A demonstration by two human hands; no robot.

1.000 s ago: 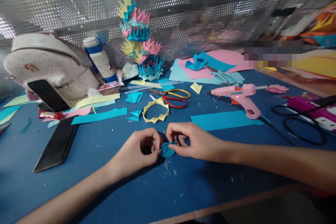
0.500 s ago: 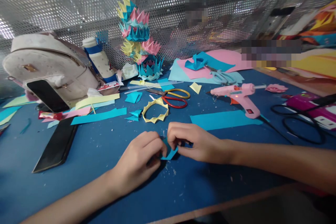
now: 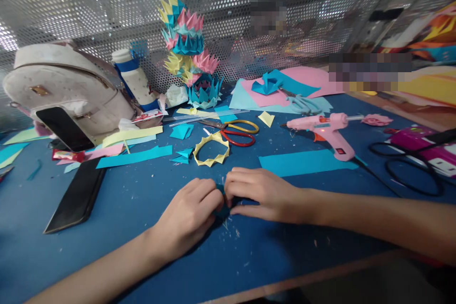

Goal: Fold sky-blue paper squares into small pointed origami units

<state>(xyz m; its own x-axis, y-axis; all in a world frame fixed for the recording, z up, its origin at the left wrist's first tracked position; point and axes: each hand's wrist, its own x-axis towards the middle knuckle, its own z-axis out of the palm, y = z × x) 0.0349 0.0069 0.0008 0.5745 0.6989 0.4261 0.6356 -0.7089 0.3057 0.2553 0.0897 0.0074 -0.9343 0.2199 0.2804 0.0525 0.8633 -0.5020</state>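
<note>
Between my hands, low on the blue table, is a small piece of blue paper (image 3: 221,202), mostly covered by fingers. My left hand (image 3: 194,206) has its fingers curled down on the paper's left side. From the right, my right hand (image 3: 258,194) pinches at its edge, thumb below and fingers above. Just beyond them lies a ring of folded yellow paper (image 3: 211,163) with pointed edges. Folded blue paper pieces (image 3: 182,156) rest to its left, and scissors (image 3: 245,127) with red and yellow handles sit behind it.
A pink glue gun (image 3: 318,126) lies at right, beside a blue paper strip (image 3: 299,161). Phones (image 3: 76,199), a backpack (image 3: 64,85) and a bottle (image 3: 135,78) are at left. A tower of folded paper (image 3: 187,45) stands behind. A purple power strip (image 3: 416,145) has looped black cable.
The blue paper between my hands has been folded or pressed down, and less of it shows. My right-hand fingers have shifted slightly left, closer to my left hand.
</note>
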